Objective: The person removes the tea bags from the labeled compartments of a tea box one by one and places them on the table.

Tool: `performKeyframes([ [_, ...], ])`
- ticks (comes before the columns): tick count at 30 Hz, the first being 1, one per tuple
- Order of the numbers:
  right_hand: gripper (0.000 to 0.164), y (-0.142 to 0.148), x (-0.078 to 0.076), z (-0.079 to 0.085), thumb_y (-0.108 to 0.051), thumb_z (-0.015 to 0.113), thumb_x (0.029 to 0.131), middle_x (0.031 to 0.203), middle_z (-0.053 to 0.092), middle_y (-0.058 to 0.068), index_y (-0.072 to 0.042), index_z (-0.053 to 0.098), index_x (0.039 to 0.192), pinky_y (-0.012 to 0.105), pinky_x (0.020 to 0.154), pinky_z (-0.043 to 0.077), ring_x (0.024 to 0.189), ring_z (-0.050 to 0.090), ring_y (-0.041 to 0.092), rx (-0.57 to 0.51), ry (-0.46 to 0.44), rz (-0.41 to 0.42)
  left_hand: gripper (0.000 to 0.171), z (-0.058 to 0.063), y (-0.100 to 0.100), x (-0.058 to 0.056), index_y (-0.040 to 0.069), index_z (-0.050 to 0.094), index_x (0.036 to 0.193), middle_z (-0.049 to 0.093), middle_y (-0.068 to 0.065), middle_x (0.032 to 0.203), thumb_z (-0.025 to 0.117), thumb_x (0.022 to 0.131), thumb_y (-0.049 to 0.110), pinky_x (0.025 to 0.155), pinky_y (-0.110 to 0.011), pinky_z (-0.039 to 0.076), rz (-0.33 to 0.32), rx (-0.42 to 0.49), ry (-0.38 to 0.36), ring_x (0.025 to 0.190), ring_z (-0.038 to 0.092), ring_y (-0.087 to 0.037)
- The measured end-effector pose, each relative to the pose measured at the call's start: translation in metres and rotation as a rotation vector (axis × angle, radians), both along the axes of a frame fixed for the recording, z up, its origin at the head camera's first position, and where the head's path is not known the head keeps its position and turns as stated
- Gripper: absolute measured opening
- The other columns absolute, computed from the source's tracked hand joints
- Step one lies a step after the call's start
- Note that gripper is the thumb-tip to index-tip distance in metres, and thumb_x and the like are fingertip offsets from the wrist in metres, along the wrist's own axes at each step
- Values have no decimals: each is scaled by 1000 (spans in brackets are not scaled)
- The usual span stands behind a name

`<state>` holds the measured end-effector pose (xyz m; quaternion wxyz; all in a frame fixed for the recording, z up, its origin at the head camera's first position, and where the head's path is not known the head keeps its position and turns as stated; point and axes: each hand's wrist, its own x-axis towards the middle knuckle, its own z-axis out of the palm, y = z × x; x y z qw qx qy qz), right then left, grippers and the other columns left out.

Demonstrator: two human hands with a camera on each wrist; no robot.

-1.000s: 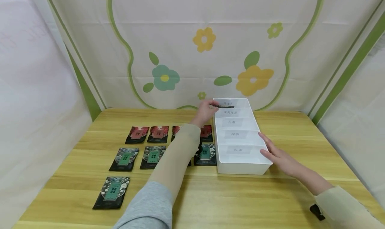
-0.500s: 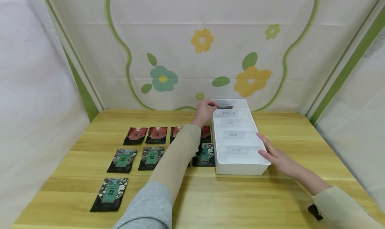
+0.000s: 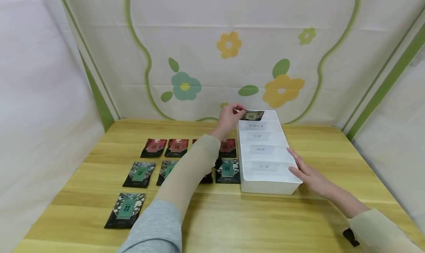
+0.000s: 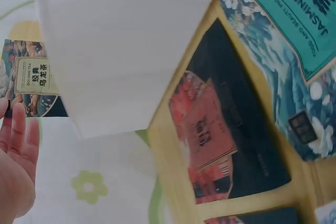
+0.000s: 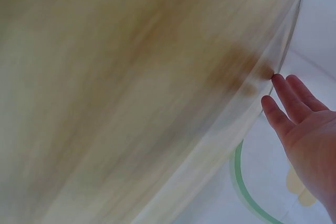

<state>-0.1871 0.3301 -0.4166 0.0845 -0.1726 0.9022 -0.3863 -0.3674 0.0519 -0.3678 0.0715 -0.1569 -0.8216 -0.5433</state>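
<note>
My left hand (image 3: pixel 230 117) pinches the edge of a dark oolong tea packet (image 3: pixel 253 115) over the farthest compartment of a long white box (image 3: pixel 269 187). In the left wrist view the tea packet (image 4: pixel 32 80) shows its printed label, with part hidden behind the box wall (image 4: pixel 121 51). My right hand (image 3: pixel 310 175) rests its extended fingers against the near right side of the box. Thumb and fingers of the right hand (image 5: pixel 302 119) are spread in the right wrist view.
Red-labelled tea packets (image 3: pixel 176 147) form a row left of the box. Green-labelled packets (image 3: pixel 139 174) lie nearer, one jasmine packet (image 3: pixel 227 170) close beside the box and another packet (image 3: pixel 125 210) at front left. My left sleeve hides part of the rows. A floral cloth (image 3: pixel 212 61) stands behind.
The oolong tea packet has gone from edge-on and low in the far compartment to higher, with its label face showing. My left hand rose with it. The right hand stayed on the box.
</note>
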Motion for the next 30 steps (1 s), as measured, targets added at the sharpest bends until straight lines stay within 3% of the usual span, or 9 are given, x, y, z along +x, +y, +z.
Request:
performKeyframes([
  [10, 64, 8, 2, -4, -30, 37, 107, 158, 2, 24, -33, -3, 156, 74, 98, 20, 133, 18, 58, -6, -11, -18, 7, 17, -6, 7, 7, 68, 98, 67, -2, 90, 64, 95, 11, 70, -23, 50, -25, 89, 144, 79, 61, -12],
  [16, 64, 9, 2, -3, -30, 38, 107, 159, 0, 23, -33, -3, 156, 73, 98, 19, 134, 17, 58, -9, -15, -13, 5, 20, -21, 18, 5, 67, 96, 66, -2, 87, 63, 95, 7, 69, -23, 51, -100, 109, 261, 76, 61, -11],
  [20, 64, 10, 1, -1, -29, 38, 107, 159, 0, 22, -33, -2, 156, 74, 98, 18, 134, 15, 58, -15, -14, -7, 4, 24, -35, 31, 4, 67, 94, 66, -3, 87, 63, 94, 3, 70, -25, 51, -147, 99, 337, 75, 62, -14],
  [25, 64, 10, 1, -1, -28, 37, 107, 159, -1, 22, -32, -3, 157, 74, 98, 18, 134, 15, 58, -20, -11, -4, 4, 26, -55, 48, 2, 66, 96, 67, -8, 90, 63, 94, 1, 68, -29, 53, -203, 130, 330, 77, 64, -22],
  [30, 64, 10, 1, -2, -28, 38, 107, 159, 0, 22, -31, -2, 157, 73, 98, 19, 134, 16, 58, -22, -12, -2, 5, 22, -83, 67, 3, 67, 98, 67, -8, 90, 63, 95, 4, 62, -37, 54, -232, 129, 300, 78, 65, -21],
])
